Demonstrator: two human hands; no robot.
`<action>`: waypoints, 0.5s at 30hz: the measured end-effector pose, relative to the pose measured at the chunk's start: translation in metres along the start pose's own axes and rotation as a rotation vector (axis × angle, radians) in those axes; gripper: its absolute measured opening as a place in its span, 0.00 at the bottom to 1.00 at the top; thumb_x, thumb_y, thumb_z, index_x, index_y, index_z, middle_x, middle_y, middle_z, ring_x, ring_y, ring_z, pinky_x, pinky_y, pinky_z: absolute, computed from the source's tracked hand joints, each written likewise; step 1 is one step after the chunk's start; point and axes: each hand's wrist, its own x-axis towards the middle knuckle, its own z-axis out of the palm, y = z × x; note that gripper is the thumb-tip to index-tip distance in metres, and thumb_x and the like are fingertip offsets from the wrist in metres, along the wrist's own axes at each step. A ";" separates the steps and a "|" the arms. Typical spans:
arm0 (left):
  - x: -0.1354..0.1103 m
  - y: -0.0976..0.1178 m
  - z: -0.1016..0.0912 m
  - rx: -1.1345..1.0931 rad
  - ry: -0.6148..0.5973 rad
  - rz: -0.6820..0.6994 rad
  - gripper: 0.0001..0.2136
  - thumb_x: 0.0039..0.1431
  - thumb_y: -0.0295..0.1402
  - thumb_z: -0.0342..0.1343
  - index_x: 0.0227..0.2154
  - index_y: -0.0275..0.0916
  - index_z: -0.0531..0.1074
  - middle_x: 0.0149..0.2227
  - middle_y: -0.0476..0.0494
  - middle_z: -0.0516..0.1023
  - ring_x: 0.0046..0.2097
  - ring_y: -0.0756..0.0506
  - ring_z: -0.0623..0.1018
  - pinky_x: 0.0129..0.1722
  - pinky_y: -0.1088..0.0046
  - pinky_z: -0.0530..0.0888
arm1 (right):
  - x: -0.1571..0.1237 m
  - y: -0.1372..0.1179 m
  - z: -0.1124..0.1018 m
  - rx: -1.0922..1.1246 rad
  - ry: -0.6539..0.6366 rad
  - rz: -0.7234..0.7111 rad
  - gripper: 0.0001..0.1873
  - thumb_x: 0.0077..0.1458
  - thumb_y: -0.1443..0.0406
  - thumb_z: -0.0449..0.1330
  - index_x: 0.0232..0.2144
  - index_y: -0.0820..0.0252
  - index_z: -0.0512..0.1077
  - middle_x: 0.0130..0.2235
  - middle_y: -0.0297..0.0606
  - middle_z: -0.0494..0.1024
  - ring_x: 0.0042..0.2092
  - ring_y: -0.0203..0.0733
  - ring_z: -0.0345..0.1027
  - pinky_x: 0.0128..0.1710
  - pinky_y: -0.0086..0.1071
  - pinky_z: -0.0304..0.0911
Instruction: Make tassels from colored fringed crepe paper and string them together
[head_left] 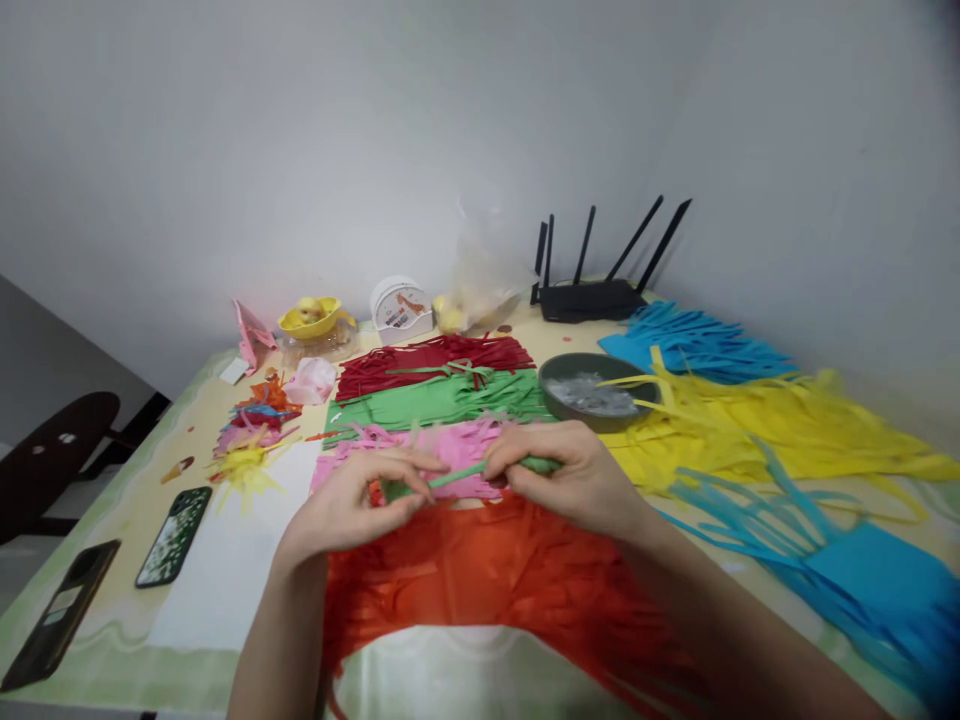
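Note:
A thin green strip [459, 474] of paper or fabric is drawn between my two hands above the fringed sheets. My left hand [360, 502] pinches its left end. Curled around the other end, my right hand [566, 470] has a bunched green bit showing past its fingers. Below them lies a fringed orange sheet [450, 570]. Just beyond the hands are a fringed pink sheet [450, 440], a green one [405, 402] and a dark red one [390, 368], partly overlapping. The finer details of the strip are blurred.
A dark bowl [551, 400] holds clear, crinkled pieces. Fringed yellow [720, 420] and blue [885, 570] sheets lie right. A black router [589, 298] stands at the back. Left are a phone [174, 535], a dark phone-like object [64, 610], white paper [217, 580] and colourful scraps [262, 410].

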 end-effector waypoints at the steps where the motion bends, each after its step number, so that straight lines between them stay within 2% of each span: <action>1: 0.001 0.001 0.001 0.012 0.010 -0.013 0.06 0.55 0.27 0.57 0.33 0.37 0.79 0.45 0.40 0.80 0.49 0.43 0.76 0.51 0.69 0.69 | 0.000 -0.002 0.000 -0.032 -0.029 -0.044 0.13 0.47 0.75 0.53 0.25 0.60 0.76 0.26 0.34 0.79 0.28 0.34 0.73 0.30 0.25 0.66; 3: 0.003 0.002 0.006 -0.021 0.036 -0.053 0.08 0.57 0.31 0.57 0.38 0.38 0.77 0.46 0.40 0.80 0.47 0.43 0.78 0.48 0.70 0.71 | -0.001 -0.004 0.001 -0.058 -0.075 -0.110 0.13 0.48 0.75 0.53 0.26 0.60 0.76 0.27 0.34 0.80 0.30 0.34 0.74 0.32 0.25 0.66; 5: 0.006 0.001 0.012 -0.080 -0.025 -0.099 0.10 0.58 0.33 0.56 0.40 0.38 0.77 0.39 0.41 0.82 0.40 0.45 0.79 0.39 0.73 0.73 | -0.002 -0.005 0.002 -0.062 -0.115 -0.145 0.13 0.49 0.76 0.53 0.27 0.59 0.76 0.28 0.34 0.80 0.31 0.34 0.74 0.33 0.24 0.67; 7: 0.008 -0.001 0.018 -0.100 -0.075 -0.119 0.09 0.59 0.34 0.54 0.36 0.38 0.79 0.32 0.42 0.82 0.33 0.46 0.79 0.33 0.74 0.72 | -0.003 -0.005 0.002 -0.080 -0.136 -0.163 0.13 0.49 0.76 0.54 0.28 0.58 0.76 0.28 0.34 0.80 0.31 0.34 0.74 0.33 0.25 0.67; 9: 0.009 -0.003 0.020 -0.051 -0.056 -0.098 0.10 0.60 0.35 0.53 0.31 0.38 0.79 0.28 0.42 0.81 0.31 0.46 0.78 0.32 0.74 0.72 | -0.004 -0.006 0.002 -0.111 -0.144 -0.189 0.13 0.50 0.76 0.54 0.29 0.58 0.75 0.29 0.34 0.80 0.31 0.35 0.74 0.34 0.25 0.67; 12: 0.009 -0.007 0.019 0.161 0.054 0.030 0.10 0.61 0.33 0.52 0.29 0.40 0.78 0.28 0.44 0.81 0.31 0.47 0.78 0.41 0.69 0.72 | -0.005 -0.008 -0.001 -0.163 -0.159 -0.237 0.12 0.53 0.75 0.55 0.31 0.58 0.75 0.30 0.35 0.80 0.33 0.35 0.74 0.35 0.26 0.67; 15: 0.009 -0.015 0.020 0.469 0.245 0.236 0.08 0.61 0.29 0.52 0.35 0.42 0.77 0.32 0.46 0.82 0.35 0.47 0.79 0.56 0.59 0.64 | -0.005 -0.012 -0.006 -0.203 -0.201 -0.133 0.13 0.53 0.72 0.57 0.40 0.57 0.76 0.37 0.37 0.81 0.39 0.37 0.75 0.40 0.28 0.67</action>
